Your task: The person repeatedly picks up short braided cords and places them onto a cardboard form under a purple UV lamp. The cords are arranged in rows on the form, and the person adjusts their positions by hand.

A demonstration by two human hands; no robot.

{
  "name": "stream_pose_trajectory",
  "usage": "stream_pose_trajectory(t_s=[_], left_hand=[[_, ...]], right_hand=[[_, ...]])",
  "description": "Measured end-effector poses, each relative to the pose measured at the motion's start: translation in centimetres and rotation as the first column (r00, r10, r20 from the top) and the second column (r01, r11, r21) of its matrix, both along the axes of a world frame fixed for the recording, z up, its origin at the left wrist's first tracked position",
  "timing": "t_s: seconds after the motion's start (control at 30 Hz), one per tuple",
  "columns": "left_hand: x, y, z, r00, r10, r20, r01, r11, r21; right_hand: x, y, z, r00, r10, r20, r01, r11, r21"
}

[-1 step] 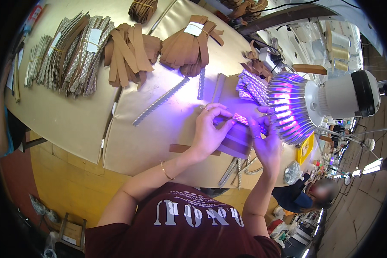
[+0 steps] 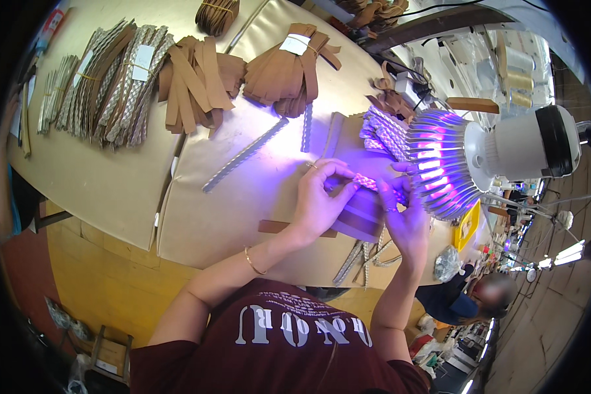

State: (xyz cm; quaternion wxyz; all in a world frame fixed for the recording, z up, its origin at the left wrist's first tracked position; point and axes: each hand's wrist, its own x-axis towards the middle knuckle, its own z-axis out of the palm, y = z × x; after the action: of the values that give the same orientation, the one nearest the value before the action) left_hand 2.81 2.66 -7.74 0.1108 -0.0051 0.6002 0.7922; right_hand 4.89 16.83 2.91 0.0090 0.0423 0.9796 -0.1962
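Under a violet-lit lamp (image 2: 440, 164), a short braided strap (image 2: 366, 182) runs between my two hands. My left hand (image 2: 322, 200) pinches its left end between thumb and fingers. Farther right, my right hand (image 2: 404, 213) has its fingers closed on the other part, partly hidden beside the lamp's fins. Beneath the hands lie flat brown leather strips (image 2: 358, 223). A stack of braided straps (image 2: 384, 134) rests just beyond them, tinted purple by the light.
Bundles of brown strips (image 2: 285, 69) and braided straps (image 2: 121, 92) line the table's far side. A loose braided strap (image 2: 246, 154) lies left of the lamp light. More thin straps (image 2: 364, 259) sit by the near edge, with a yellow tray (image 2: 467, 226) at right. Another person (image 2: 463, 299) is beyond.
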Motion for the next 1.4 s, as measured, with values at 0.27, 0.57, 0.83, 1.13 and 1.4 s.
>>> stream_pose_trajectory(t_s=[0.27, 0.57, 0.83, 1.13, 1.4], left_hand=[[-1.6, -1.7, 0.1, 0.936, -0.193, 0.294, -0.001, 0.835, 0.550], [-1.6, -2.4, 0.7, 0.929, -0.220, 0.297, 0.026, 0.841, 0.540], [-1.5, -2.6, 0.7, 0.924, -0.234, 0.304, 0.017, 0.816, 0.577], [-1.5, -2.6, 0.7, 0.913, -0.239, 0.330, 0.000, 0.810, 0.587], [-1.5, -2.7, 0.6, 0.914, -0.234, 0.331, 0.004, 0.822, 0.569]], right_hand=[[-0.9, 0.5, -1.5, 0.980, 0.188, -0.065, -0.179, 0.976, 0.120], [-0.5, -0.6, -2.6, 1.000, -0.028, -0.005, 0.027, 0.999, -0.021], [-0.7, -1.7, -2.1, 0.993, -0.110, -0.051, 0.098, 0.977, -0.187], [-0.7, -1.9, -1.7, 0.989, -0.149, 0.008, 0.148, 0.973, -0.177], [-0.9, -2.3, -2.0, 0.983, -0.151, -0.102, 0.129, 0.973, -0.193]])
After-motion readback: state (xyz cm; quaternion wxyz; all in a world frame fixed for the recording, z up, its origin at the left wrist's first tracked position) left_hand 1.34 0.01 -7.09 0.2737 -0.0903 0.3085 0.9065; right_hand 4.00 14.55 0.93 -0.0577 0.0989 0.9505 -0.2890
